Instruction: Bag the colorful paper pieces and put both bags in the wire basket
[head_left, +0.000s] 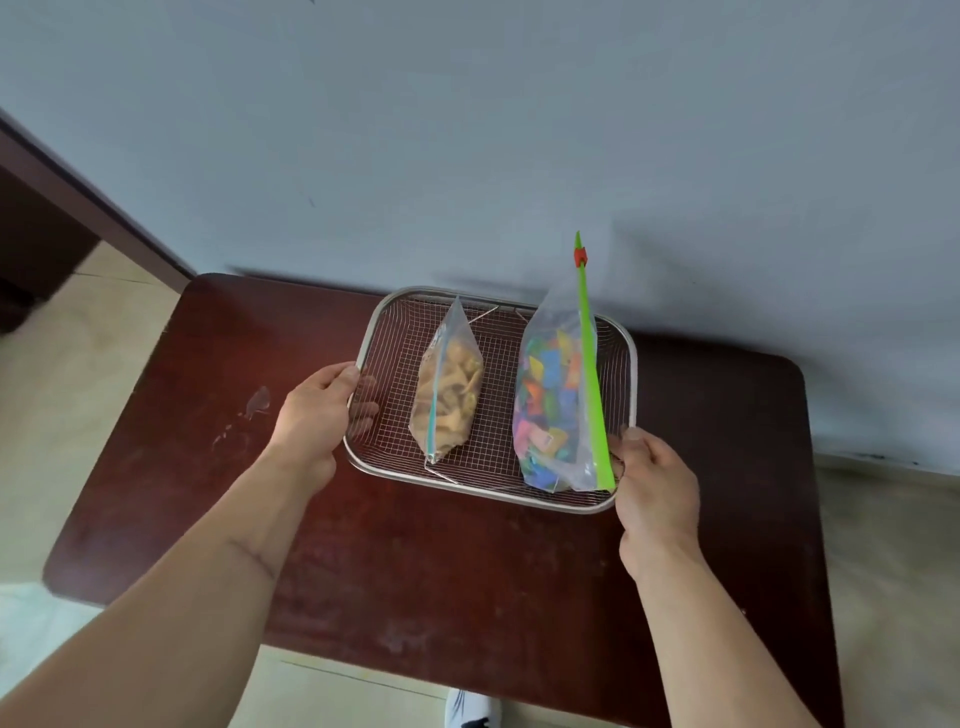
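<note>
While both bags lie inside the wire basket (631, 364), the person grips that basket at either end: the left hand (317, 410) is closed around the left rim, thumb on top and fingers curled to the mesh, and the right hand (654, 483) is clamped on the near right corner, just beside the foot of the green zipper strip (592, 384). The basket rests on the dark red table (467, 571) near the wall; whether it is lifted clear of the surface cannot be determined. The bag of colorful paper pieces (550, 405) occupies the right half, and the bag of tan pieces (449, 395) lies left of centre, apart from the first. Each bag runs with its long axis front to back, across the basket's longer dimension. The green strip runs along the right edge of the paper bag; its far end, bearing a red slider (581, 255), projects beyond the back rim toward the wall. Judged from appearance, both bags are light, soft and slippery film, apt to slide on the mesh if tipped. The basket is rigid and is best held at its solid rim, level, with opposed grips as at present.
</note>
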